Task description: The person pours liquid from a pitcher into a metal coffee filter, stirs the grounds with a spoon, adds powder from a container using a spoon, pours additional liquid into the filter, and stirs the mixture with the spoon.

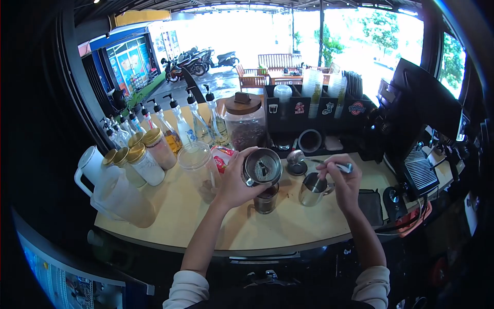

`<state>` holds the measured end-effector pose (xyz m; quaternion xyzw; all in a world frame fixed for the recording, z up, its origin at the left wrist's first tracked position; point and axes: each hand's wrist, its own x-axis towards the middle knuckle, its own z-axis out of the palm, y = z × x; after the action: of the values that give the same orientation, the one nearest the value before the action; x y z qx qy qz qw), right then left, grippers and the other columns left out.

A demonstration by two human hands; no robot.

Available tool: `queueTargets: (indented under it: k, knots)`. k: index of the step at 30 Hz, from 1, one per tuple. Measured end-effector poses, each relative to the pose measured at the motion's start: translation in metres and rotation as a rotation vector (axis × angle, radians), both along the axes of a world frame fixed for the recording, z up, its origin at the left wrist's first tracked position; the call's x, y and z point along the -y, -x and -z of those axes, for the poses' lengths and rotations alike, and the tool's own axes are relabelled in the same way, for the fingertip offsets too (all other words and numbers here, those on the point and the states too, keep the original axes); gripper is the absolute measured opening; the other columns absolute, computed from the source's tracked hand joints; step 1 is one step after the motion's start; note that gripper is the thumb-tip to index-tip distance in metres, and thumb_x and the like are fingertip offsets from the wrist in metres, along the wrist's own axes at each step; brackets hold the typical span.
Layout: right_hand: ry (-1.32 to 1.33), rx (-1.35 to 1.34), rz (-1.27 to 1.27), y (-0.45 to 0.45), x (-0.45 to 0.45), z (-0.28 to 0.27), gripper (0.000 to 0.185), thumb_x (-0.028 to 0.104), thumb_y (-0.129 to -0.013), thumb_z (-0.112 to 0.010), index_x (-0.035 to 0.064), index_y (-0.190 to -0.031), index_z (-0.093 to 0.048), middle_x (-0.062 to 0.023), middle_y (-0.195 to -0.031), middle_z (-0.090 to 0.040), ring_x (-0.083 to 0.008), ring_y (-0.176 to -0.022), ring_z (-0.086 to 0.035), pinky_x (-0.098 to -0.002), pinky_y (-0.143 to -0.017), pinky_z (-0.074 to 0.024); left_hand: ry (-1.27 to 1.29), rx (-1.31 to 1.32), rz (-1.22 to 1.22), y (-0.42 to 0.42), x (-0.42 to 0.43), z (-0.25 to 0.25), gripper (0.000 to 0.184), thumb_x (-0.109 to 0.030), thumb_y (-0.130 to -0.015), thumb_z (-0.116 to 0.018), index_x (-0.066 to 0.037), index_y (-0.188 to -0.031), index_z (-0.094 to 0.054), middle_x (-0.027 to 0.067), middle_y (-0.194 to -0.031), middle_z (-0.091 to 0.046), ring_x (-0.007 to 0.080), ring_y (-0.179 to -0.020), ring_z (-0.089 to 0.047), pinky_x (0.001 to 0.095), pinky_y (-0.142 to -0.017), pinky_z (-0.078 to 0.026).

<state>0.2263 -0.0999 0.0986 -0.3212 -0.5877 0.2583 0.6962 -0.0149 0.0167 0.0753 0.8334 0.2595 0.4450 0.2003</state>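
Observation:
My left hand (239, 177) is wrapped round a round metal cup (262, 166), its opening facing me, with something pale and frothy and a dark patch inside. Directly under it stands a small mug (265, 202) with dark contents; whether the two touch I cannot tell. My right hand (341, 177) grips a spoon (296, 157) by its handle, the bowl pointing left. Below the spoon, a steel pitcher (312, 190) stands on the counter, its handle close to my right hand.
Left on the wooden counter (185, 226) are a plastic jug (123, 198), gold-lidded jars (145, 167), pump bottles (182, 123) and a clear tub (198, 170). Behind stand a wood-lidded jar (245, 123) and a black cup holder (319, 110). A dark monitor (427, 98) stands right.

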Motion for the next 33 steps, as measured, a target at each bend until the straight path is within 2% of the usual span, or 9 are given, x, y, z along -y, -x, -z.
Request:
queueTargets:
  k: [4,6,8,10,11,14,20,23,33]
  knots:
    - [0.177,0.115,0.118,0.002,0.003,0.047,0.01,0.005,-0.091,-0.061,-0.0008,-0.098,-0.064,-0.0087,-0.086,-0.067,-0.0098,-0.074,-0.061,-0.0242,-0.066,-0.0494,0.15,0.078,0.05,-0.001,-0.003,0.005,0.086,-0.016,-0.064,-0.087,-0.001,-0.135,-0.041,0.0136,-0.126,-0.055,0.0211,-0.117,-0.055,0.0349,-0.102,-0.044]
    - [0.263,0.402,0.212,0.003,0.0,0.069,0.01,0.006,-0.088,-0.065,-0.0007,-0.095,-0.067,-0.0076,-0.081,-0.068,-0.0092,-0.073,-0.062,-0.0254,-0.065,-0.0494,0.179,0.164,0.054,-0.004,-0.003,0.008,0.083,-0.023,-0.06,-0.087,-0.004,-0.131,-0.047,0.0136,-0.119,-0.059,0.0246,-0.111,-0.059,0.036,-0.095,-0.047]
    - [0.302,0.455,0.266,0.008,-0.004,0.094,0.01,0.006,-0.086,-0.068,-0.0006,-0.093,-0.067,-0.0088,-0.08,-0.068,-0.0138,-0.073,-0.065,-0.029,-0.066,-0.0505,0.237,0.139,0.041,-0.003,-0.001,0.005,0.083,-0.023,-0.061,-0.087,-0.003,-0.13,-0.047,0.0136,-0.121,-0.059,0.0245,-0.112,-0.058,0.0363,-0.096,-0.047]
    - [0.133,0.618,0.328,0.012,-0.009,0.117,0.011,0.002,-0.084,-0.067,0.0,-0.094,-0.067,-0.0122,-0.082,-0.068,-0.0207,-0.071,-0.066,-0.0308,-0.065,-0.0512,0.219,0.129,0.032,-0.002,-0.001,0.006,0.082,-0.023,-0.061,-0.087,-0.003,-0.13,-0.047,0.0136,-0.121,-0.059,0.0244,-0.113,-0.058,0.0361,-0.096,-0.046]
    - [0.131,0.638,0.304,0.014,-0.007,0.122,0.012,0.006,-0.083,-0.068,0.0007,-0.093,-0.066,-0.0142,-0.085,-0.068,-0.0302,-0.078,-0.067,-0.0351,-0.069,-0.0521,0.199,0.12,0.026,-0.002,-0.001,0.006,0.082,-0.023,-0.061,-0.087,-0.003,-0.13,-0.047,0.0136,-0.121,-0.059,0.0242,-0.113,-0.058,0.036,-0.096,-0.046]
    - [0.141,0.735,0.261,0.015,-0.009,0.142,0.015,0.001,-0.08,-0.066,0.0013,-0.095,-0.064,-0.0139,-0.089,-0.066,-0.0318,-0.08,-0.065,-0.0371,-0.07,-0.0527,0.214,0.137,0.039,-0.002,0.001,0.007,0.081,-0.023,-0.062,-0.086,-0.003,-0.13,-0.047,0.0135,-0.12,-0.059,0.0243,-0.114,-0.058,0.0359,-0.097,-0.045]
    - [0.107,0.914,0.268,0.013,-0.013,0.166,0.029,-0.006,-0.069,-0.062,0.0025,-0.096,-0.064,-0.0104,-0.094,-0.064,-0.0284,-0.086,-0.063,-0.0378,-0.076,-0.0518,0.182,0.084,-0.015,-0.001,0.009,0.009,0.082,-0.022,-0.062,-0.086,-0.003,-0.13,-0.046,0.0134,-0.122,-0.058,0.0249,-0.114,-0.057,0.0364,-0.099,-0.044]
    - [0.042,1.01,0.283,0.013,-0.014,0.165,0.026,-0.004,-0.07,-0.062,0.0022,-0.094,-0.064,-0.0097,-0.091,-0.063,-0.0264,-0.086,-0.062,-0.0364,-0.075,-0.051,0.201,0.112,0.004,-0.003,0.012,0.012,0.082,-0.022,-0.062,-0.086,-0.002,-0.131,-0.045,0.0138,-0.122,-0.058,0.0255,-0.115,-0.057,0.0367,-0.1,-0.043]
    - [0.011,0.99,0.281,0.014,-0.016,0.165,0.021,-0.001,-0.073,-0.061,0.0021,-0.094,-0.063,-0.0095,-0.087,-0.061,-0.0255,-0.083,-0.061,-0.036,-0.074,-0.05,0.23,0.075,0.028,-0.006,0.009,0.022,0.083,-0.018,-0.064,-0.086,-0.001,-0.133,-0.043,0.0135,-0.124,-0.058,0.0225,-0.117,-0.056,0.0361,-0.104,-0.04]
